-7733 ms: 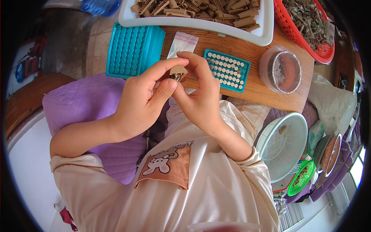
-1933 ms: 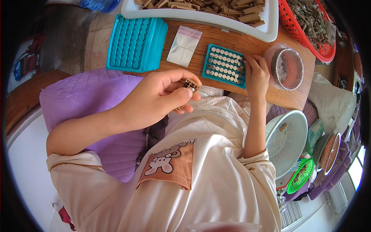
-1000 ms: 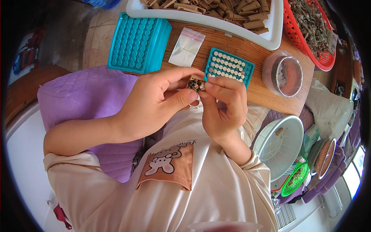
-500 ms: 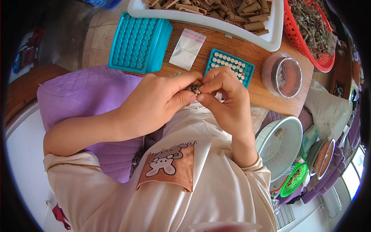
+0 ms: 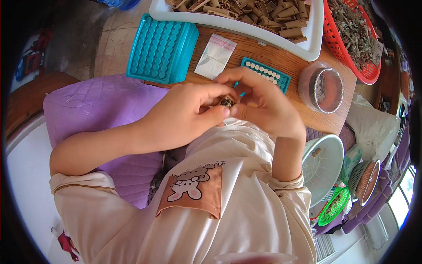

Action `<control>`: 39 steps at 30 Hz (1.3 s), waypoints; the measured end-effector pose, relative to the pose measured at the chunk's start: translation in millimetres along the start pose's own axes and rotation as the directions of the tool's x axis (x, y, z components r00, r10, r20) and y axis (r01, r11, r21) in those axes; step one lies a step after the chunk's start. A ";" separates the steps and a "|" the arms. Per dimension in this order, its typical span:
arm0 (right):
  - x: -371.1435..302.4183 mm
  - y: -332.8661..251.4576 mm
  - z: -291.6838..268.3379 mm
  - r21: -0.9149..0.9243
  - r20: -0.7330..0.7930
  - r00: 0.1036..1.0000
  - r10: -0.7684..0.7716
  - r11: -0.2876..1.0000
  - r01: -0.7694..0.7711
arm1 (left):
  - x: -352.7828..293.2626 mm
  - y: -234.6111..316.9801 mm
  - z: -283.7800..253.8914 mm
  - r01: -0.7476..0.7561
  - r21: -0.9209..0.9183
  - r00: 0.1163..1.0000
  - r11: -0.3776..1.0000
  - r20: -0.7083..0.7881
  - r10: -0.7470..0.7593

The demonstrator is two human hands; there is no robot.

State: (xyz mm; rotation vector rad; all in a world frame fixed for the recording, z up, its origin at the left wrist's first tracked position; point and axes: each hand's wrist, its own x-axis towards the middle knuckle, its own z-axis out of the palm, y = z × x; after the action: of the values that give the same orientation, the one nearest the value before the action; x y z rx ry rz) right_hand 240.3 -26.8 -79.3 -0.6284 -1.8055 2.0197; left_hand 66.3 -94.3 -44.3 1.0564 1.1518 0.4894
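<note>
Above my lap, near the table's edge, my left hand [image 5: 187, 112] is closed on a small brown tube [image 5: 228, 97] held between thumb and fingers. Dark green and brown bits [image 5: 227, 103] show at the tube's end; I cannot make out what they are. My right hand [image 5: 270, 108] is close beside it, slightly blurred. Its thumb tip is at the tube, while the index finger arches above and apart from the thumb. A small teal rack [image 5: 283, 83] of white round pieces lies just beyond my right hand, partly hidden by it.
On the wooden table [image 5: 246, 46] are a larger teal rack [image 5: 158, 48], clear plastic bags [image 5: 215, 56], a round clear container [image 5: 323, 88] and a white tray [image 5: 312, 53] of brown half-tube pieces. A red basket [image 5: 329, 33] holds dried plant matter. A pale basket [image 5: 325, 165] stands right.
My right hand has loosened its pinch, its index finger lifting and its wrist shifting right. The tube's end shows more plainly now, in my left fingers.
</note>
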 end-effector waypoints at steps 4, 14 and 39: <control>24.8 -9.3 -32.2 -0.214 0.048 0.998 -0.029 0.976 0.039 | 3.0 11.4 -4.9 0.125 -0.308 0.990 0.943 -0.020 -0.137; 128.8 6.1 -106.1 -0.995 -0.100 0.993 -0.058 -0.007 -0.100 | 3.9 7.8 -4.7 0.157 -0.177 0.987 0.972 0.049 -0.151; -10.1 0.7 25.2 0.229 -0.694 0.719 -0.028 0.939 0.257 | 7.1 13.0 -8.3 -0.237 -0.104 0.944 0.966 -0.261 0.204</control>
State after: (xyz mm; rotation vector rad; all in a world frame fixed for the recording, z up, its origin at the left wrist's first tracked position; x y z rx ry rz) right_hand 235.0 -53.3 -76.9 -0.9416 -1.0295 1.5976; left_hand 63.8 -79.3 -36.8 1.0316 1.2054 0.8862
